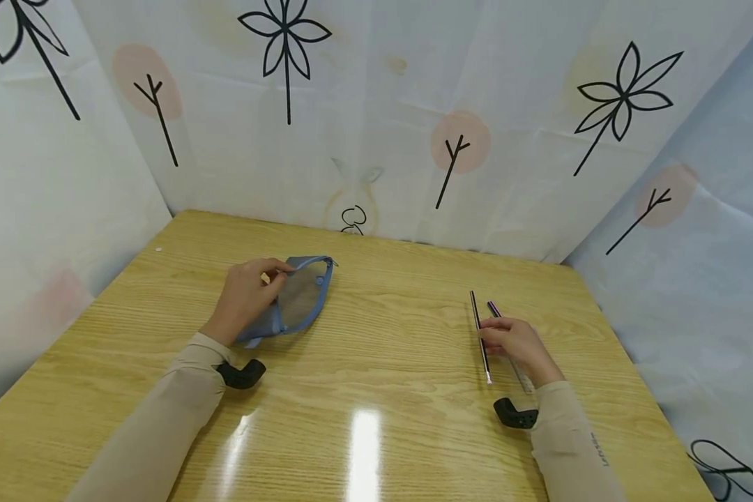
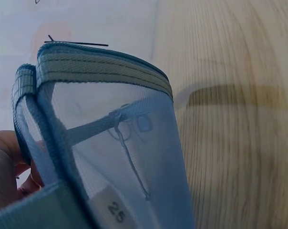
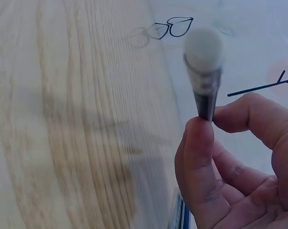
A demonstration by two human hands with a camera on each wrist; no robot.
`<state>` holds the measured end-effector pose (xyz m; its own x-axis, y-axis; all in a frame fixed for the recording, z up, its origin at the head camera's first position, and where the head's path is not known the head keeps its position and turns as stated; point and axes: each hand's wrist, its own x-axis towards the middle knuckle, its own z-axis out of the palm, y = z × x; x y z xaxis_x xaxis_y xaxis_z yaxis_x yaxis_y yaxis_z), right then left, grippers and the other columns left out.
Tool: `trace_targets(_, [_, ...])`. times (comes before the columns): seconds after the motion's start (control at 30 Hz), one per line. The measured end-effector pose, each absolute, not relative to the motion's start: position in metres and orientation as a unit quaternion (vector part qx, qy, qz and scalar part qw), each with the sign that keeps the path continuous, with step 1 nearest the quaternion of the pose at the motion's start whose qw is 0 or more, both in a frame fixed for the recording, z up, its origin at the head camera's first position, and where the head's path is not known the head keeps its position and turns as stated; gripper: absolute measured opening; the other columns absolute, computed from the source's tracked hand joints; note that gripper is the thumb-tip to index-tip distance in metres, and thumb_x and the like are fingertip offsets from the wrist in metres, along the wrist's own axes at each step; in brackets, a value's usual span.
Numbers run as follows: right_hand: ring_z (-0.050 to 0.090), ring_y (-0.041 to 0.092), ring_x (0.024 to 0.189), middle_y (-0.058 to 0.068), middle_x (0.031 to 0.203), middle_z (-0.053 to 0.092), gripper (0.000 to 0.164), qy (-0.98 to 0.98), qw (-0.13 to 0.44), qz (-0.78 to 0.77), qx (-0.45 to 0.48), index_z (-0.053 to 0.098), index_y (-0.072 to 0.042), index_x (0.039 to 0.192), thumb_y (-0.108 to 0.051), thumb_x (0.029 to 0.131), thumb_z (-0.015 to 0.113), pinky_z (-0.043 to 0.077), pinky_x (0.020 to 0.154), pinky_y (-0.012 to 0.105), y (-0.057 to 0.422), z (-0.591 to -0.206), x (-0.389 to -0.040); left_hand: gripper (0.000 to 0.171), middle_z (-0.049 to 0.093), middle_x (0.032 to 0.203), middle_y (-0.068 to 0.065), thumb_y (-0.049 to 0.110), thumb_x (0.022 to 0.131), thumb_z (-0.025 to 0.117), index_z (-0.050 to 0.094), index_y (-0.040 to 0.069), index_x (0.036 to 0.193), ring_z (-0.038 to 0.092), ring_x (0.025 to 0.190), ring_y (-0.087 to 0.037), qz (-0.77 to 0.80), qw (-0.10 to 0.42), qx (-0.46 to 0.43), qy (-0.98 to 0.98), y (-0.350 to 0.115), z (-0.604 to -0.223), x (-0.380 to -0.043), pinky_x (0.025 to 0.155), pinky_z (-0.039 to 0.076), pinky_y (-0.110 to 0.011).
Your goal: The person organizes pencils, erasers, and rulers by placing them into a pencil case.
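Observation:
On the left of the table, a blue mesh zip pouch (image 1: 304, 293) stands with its mouth spread wide. My left hand (image 1: 245, 296) pinches the pouch's far edge between thumb and fingers. Its mesh wall (image 2: 134, 143) shows a zipper cord and a tag marked 25 up close. Across the table, my right hand (image 1: 514, 345) pinches a slim dark pencil (image 1: 475, 310) around its middle. The pencil's white rounded eraser end (image 3: 203, 50) points toward the wrist camera. Beneath the right hand lies another slim, dark-ended item (image 1: 493, 308), partly hidden, beside a pale ruler-like strip (image 1: 522, 377).
The wooden table (image 1: 364, 335) is bounded at the back and sides by a white patterned curtain (image 1: 376, 104). A tiny white scrap (image 1: 158, 249) lies near the far left edge. Black camera mounts (image 1: 241, 374) sit at both wrists.

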<state>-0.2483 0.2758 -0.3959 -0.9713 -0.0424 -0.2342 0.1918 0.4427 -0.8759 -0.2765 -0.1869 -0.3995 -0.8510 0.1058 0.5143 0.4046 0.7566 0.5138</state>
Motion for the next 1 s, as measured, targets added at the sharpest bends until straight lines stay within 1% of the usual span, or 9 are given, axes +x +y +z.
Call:
trace_targets(0.23, [0.062,0.007,0.073,0.002,0.093,0.065,0.045,0.803,0.13,-0.581,0.032,0.047,0.018,0.131,-0.007,0.096,0.06,0.055,0.068,0.023,0.268,-0.401,-0.25,0.021,0.069,0.083,-0.007,0.012,0.097,0.057,0.076,0.012,0.106,0.055,0.043,-0.005,-0.34,0.206,-0.144,-0.906,-0.179,-0.399,-0.274,0.043,0.045,-0.027])
trace_targets(0.5, [0.061,0.005,0.071,-0.002,0.09,0.065,0.045,0.781,0.138,-0.607,0.044,0.048,0.016,0.131,-0.007,0.095,0.061,0.054,0.066,0.021,0.256,-0.406,-0.252,0.021,0.07,0.085,-0.007,0.015,0.098,0.058,0.075,0.012,0.11,0.059,0.045,-0.007,-0.36,0.171,-0.14,-0.906,-0.173,-0.397,-0.273,0.042,0.045,-0.028])
trace_targets(0.6, [0.062,0.005,0.072,-0.002,0.09,0.065,0.044,0.781,0.137,-0.608,0.046,0.049,0.016,0.13,-0.007,0.095,0.062,0.054,0.067,0.021,0.251,-0.407,-0.252,0.021,0.07,0.086,-0.007,0.016,0.098,0.058,0.075,0.013,0.111,0.059,0.046,-0.008,-0.366,0.171,-0.14,-0.904,-0.172,-0.397,-0.272,0.042,0.045,-0.028])
trace_targets(0.8, [0.061,0.005,0.07,-0.002,0.087,0.064,0.037,0.772,0.147,-0.617,0.035,0.052,0.015,0.125,-0.005,0.095,0.061,0.054,0.065,0.02,0.244,-0.413,-0.255,0.02,0.07,0.088,-0.009,0.015,0.098,0.059,0.075,0.012,0.11,0.062,0.047,-0.012,-0.367,0.177,-0.146,-0.901,-0.17,-0.397,-0.272,0.043,0.047,-0.027])
trace_targets(1.0, [0.062,0.006,0.072,-0.001,0.09,0.064,0.04,0.77,0.147,-0.62,0.034,0.052,0.014,0.128,-0.007,0.095,0.061,0.054,0.065,0.021,0.237,-0.413,-0.256,0.019,0.071,0.09,-0.01,0.016,0.097,0.061,0.075,0.011,0.11,0.062,0.047,-0.012,-0.359,0.176,-0.146,-0.905,-0.167,-0.398,-0.272,0.043,0.047,-0.027])
